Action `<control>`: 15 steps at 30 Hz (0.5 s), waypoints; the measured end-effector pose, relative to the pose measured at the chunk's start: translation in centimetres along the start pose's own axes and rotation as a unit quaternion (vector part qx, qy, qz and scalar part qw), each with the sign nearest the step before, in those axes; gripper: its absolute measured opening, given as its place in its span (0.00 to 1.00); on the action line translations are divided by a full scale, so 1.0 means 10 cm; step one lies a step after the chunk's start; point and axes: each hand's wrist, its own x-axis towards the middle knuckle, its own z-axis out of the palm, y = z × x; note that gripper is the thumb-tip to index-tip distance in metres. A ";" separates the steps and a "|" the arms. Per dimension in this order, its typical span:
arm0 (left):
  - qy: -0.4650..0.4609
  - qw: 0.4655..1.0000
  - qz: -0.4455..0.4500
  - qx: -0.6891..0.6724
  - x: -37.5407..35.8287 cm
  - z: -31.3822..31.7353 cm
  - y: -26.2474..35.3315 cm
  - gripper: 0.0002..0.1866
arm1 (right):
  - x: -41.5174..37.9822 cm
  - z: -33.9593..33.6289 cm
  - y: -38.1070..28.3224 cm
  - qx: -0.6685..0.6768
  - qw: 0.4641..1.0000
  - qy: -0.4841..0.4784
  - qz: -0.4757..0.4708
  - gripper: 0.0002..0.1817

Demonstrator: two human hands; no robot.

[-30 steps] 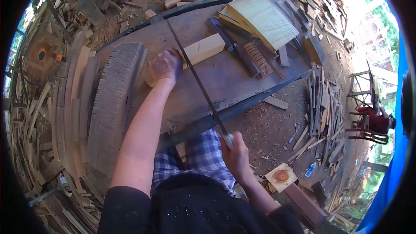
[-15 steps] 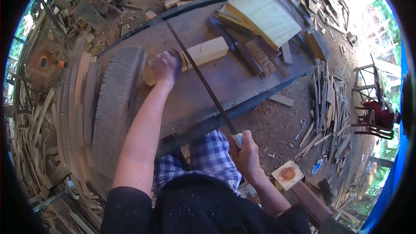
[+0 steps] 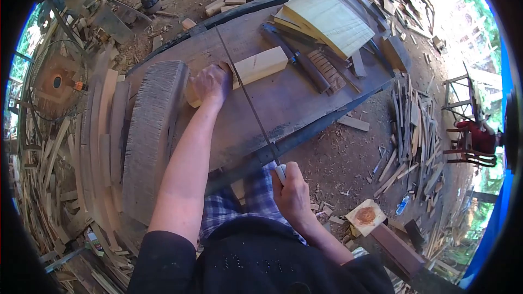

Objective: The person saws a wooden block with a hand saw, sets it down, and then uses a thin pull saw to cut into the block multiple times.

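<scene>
My left hand (image 3: 211, 83) is closed over the left part of a pale squared wood block (image 3: 261, 66), pressing it on the workbench (image 3: 229, 130). Across the block, close beside those fingers, lies the long thin blade of a hand saw (image 3: 253, 106). My right hand (image 3: 293, 193) wraps round the saw's light handle, past the near edge of the bench. The blade is seen nearly edge-on, with its tip towards the far side. Whether its teeth are inside the wood cannot be made out.
A thick rough plank (image 3: 152, 114) lies left of the block. Further right are a dark-handled tool (image 3: 310, 73), a ridged wood piece (image 3: 327, 71) and pale boards (image 3: 329, 22). Offcuts (image 3: 414, 130) litter the ground. A fan (image 3: 59, 81) stands left; a person in red (image 3: 482, 136) is far right.
My right hand has moved left and slightly up in view. The saw blade has turned more edge-on and now lies closer to my left fingers, which stay on the block.
</scene>
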 end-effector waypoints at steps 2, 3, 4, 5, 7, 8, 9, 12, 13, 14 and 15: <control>0.003 1.000 0.013 0.007 -0.01 0.02 -0.01 0.29 | 0.19 0.07 -0.03 0.013 0.999 0.017 -0.025 0.12; -0.001 1.000 0.014 0.007 -0.04 0.04 -0.03 0.29 | 0.35 0.10 -0.08 0.027 0.998 0.035 -0.053 0.12; 0.001 1.000 0.016 -0.002 -0.04 0.05 -0.04 0.29 | 0.63 0.18 -0.16 0.019 0.997 0.038 -0.058 0.12; 0.008 1.000 0.018 -0.012 -0.02 0.04 -0.02 0.28 | 0.91 0.28 -0.22 0.013 0.997 0.046 -0.066 0.13; 0.017 1.000 0.009 -0.011 -0.01 0.03 -0.01 0.28 | 1.10 0.39 -0.25 0.002 0.997 0.040 -0.059 0.13; 0.019 1.000 -0.001 -0.010 0.01 0.04 -0.01 0.28 | 1.15 0.41 -0.25 -0.011 0.998 0.032 -0.046 0.14; 0.016 1.000 0.000 -0.013 0.01 0.03 0.01 0.28 | 1.04 0.36 -0.23 -0.015 0.998 0.032 -0.043 0.14; 0.003 0.999 -0.015 -0.035 0.02 0.00 0.03 0.28 | 0.28 0.01 -0.04 0.065 0.997 0.043 -0.017 0.10; 0.008 1.000 0.011 -0.018 0.03 0.02 0.03 0.27 | 0.14 -0.09 -0.03 0.070 0.997 0.022 0.006 0.10; 0.012 0.999 0.034 0.008 0.03 0.06 -0.05 0.27 | 0.18 -0.04 -0.04 0.075 0.997 0.011 0.009 0.10; 0.009 0.999 0.036 0.013 0.03 0.09 -0.08 0.27 | 0.29 -0.02 -0.10 0.074 0.997 0.028 -0.008 0.10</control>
